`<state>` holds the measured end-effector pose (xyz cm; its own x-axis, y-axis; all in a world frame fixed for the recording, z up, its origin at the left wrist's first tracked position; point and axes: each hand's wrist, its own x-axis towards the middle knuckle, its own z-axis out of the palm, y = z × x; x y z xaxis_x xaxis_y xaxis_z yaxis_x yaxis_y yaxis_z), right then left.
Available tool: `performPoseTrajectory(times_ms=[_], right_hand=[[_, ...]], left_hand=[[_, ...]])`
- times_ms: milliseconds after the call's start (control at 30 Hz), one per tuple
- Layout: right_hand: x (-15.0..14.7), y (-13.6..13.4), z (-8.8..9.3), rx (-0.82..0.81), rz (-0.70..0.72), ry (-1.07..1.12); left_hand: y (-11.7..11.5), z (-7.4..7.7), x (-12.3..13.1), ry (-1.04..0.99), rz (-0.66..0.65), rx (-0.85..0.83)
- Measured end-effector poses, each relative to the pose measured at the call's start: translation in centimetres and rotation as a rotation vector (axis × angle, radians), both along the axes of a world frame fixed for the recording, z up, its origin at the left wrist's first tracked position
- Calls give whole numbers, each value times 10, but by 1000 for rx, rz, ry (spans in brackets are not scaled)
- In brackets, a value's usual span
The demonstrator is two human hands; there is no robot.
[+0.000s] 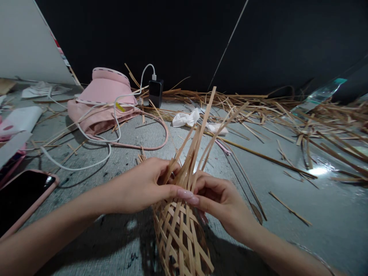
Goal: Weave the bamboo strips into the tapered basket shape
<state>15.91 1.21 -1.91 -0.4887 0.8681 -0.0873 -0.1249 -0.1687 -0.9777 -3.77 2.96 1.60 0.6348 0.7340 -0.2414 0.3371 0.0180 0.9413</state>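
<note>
A woven bamboo-strip basket [181,237] with an open lattice stands in front of me, its lower end cut off by the view's bottom edge. At its neck the loose strips [198,145] bunch together and fan upward. My left hand [143,186] is closed around the bunch from the left, thumb across the front. From the right, my right hand [221,195] pinches the strips at the same spot, its thumb tip meeting the left thumb. Some fingers of both hands are hidden behind the strips.
Loose bamboo strips [253,103] lie heaped along the dark wall. Leftward are a pink visor hat [106,88], a white cable [115,115], a black power bank [155,92] and a phone [25,199]. Crumpled tissue [186,117] and a thin rod [258,153] lie beyond my hands; a plastic bottle [319,96] sits right.
</note>
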Motion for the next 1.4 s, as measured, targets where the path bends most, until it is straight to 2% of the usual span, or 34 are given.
performPoseTrajectory(times_ms=[433, 667, 933, 1167, 1400], right_hand=[[0, -1, 2, -2, -3, -7], [-1, -2, 2, -5, -4, 7], [0, -2, 1, 5, -6, -10], [0, -2, 2, 12, 0, -32], [0, -2, 2, 15, -8, -25]], left_hand=[[1, 1, 0, 2, -16, -11], [0, 0, 0, -77, -26, -48], [0, 4, 0, -16, -21, 23], [1, 2, 0, -56, -31, 3], [0, 1, -1, -1, -23, -11]])
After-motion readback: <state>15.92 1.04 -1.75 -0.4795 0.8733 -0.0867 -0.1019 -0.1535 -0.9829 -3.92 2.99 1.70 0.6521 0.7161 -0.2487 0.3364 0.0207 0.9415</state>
